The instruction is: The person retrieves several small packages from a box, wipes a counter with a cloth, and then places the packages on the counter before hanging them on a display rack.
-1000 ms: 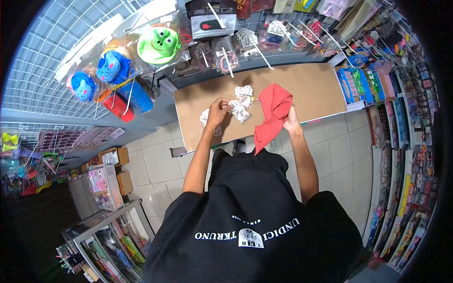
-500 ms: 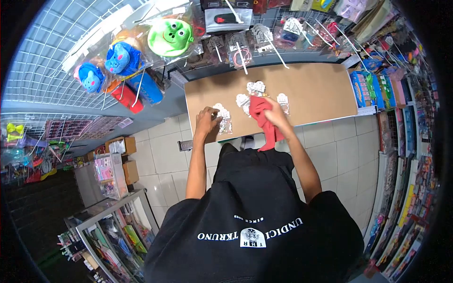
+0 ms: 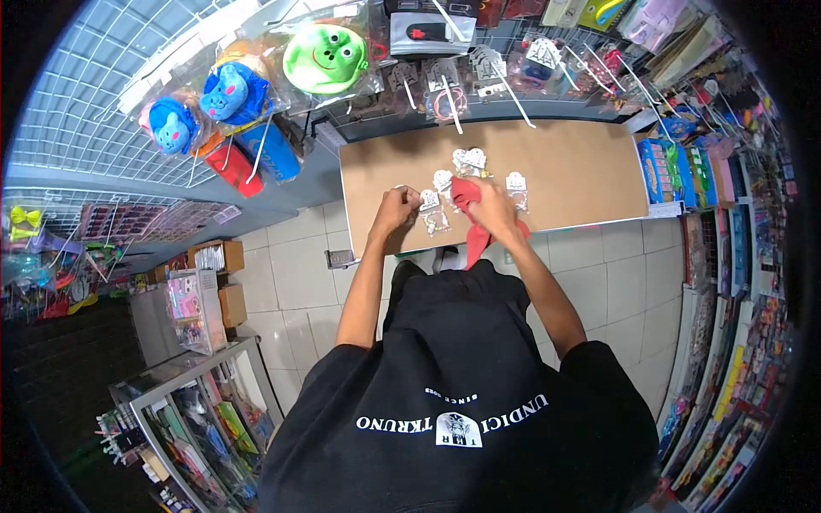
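Note:
My right hand (image 3: 489,209) grips a red cloth (image 3: 479,244), which hangs over the table's front edge toward my lap. My left hand (image 3: 398,210) is closed, fingertips together, at the left part of the brown tabletop (image 3: 573,162). What it pinches, if anything, is too small to make out. Just right of it lies a small clear packet with a white header card (image 3: 429,201) and beaded contents. More carded packets (image 3: 469,160) lie behind the cloth, with another white card (image 3: 442,180) partly covered beside it. A further carded packet (image 3: 516,190) lies right of my right hand.
Wire grid racks hold plush animal pouches (image 3: 325,58) and hooks (image 3: 518,103) that jut over the table's back. Blue boxes (image 3: 665,167) stand at the right end. A glass cabinet (image 3: 205,410) is at lower left, and stocked shelves (image 3: 735,368) line the right.
My left hand has moved right and slightly up, and the packet beside it now lies farther right. My right hand and the cloth have shifted slightly left, the cloth more bunched.

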`<state>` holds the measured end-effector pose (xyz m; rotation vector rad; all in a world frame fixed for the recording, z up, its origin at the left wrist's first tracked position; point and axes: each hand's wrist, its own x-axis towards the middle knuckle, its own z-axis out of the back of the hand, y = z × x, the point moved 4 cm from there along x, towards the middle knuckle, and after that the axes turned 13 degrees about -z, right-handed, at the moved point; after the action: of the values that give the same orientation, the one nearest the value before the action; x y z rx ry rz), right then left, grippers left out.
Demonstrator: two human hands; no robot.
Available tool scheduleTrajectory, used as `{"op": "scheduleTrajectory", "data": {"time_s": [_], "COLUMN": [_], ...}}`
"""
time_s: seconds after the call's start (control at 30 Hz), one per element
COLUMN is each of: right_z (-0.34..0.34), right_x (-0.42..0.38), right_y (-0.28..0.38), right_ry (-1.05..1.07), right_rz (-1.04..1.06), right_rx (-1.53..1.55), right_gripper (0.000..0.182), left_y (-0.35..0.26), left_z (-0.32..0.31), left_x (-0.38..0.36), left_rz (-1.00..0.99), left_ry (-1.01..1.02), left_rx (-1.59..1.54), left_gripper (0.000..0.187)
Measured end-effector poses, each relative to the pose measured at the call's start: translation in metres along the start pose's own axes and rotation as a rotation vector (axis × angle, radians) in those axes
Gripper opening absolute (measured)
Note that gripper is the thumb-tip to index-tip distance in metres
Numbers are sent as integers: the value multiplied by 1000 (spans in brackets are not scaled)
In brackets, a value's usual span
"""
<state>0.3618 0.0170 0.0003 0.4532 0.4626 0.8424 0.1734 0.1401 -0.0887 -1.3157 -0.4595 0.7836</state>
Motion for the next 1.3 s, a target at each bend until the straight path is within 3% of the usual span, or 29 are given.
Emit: {"op": "scheduleTrajectory", "data": {"time_s": [0.07,0.1,0.27,0.37,0.6,0.7,0.83,0.93,1.0,1.03,1.07,1.13,1.17,1.3], "right_z": [-17,-23,-101,-91,-66,-54,-23,-1,-12,-22,-26,-53,-72,-142], "right_x": [-4,-12,-38,-46,-60,-49,-22,-13,-8,-7,-12,-19,-19,-33], "right_y": [10,24,12,-1,-37,-42,-38,-21,-11,0,21,54,65,64], "right_ry": [-55,23,-68,1,200,324,173,65,82,171,82,83,112,21], "right_rz": [82,89,457,628,800,699,352,168,98,25,199,253,275,393], "right_rx": [-66,-169,-358,-427,-410,-312,281,430,482,348,218,90,-36,-274], "right_gripper": [51,56,69,67,63,59,51,55,60,60,58,49,55,63], "left_y": [1,3,42,39,25,27,33,31,31,22,14,29,32,44], "left_z": [0,2,3,1,2,4,-2,20,35,42,44,48,50,56], "left_x": [7,10,18,18,17,21,18,9,0,-7,-11,-12,-11,-8], "left_rz": [-13,-19,-43,5,50,83,132,-162,-165,-167,-110,-260,-337,-141], "left_ry": [-15,-25,-67,-58,-94,-145,-335,-528,-523,-519,-407,-351,-326,-326], "left_rx": [132,202,261,188,209,147,-168,42,179,247,358,541,634,563], "left_gripper": [19,18,15,15,14,16,24,28,28,28,29,26,25,26]}}
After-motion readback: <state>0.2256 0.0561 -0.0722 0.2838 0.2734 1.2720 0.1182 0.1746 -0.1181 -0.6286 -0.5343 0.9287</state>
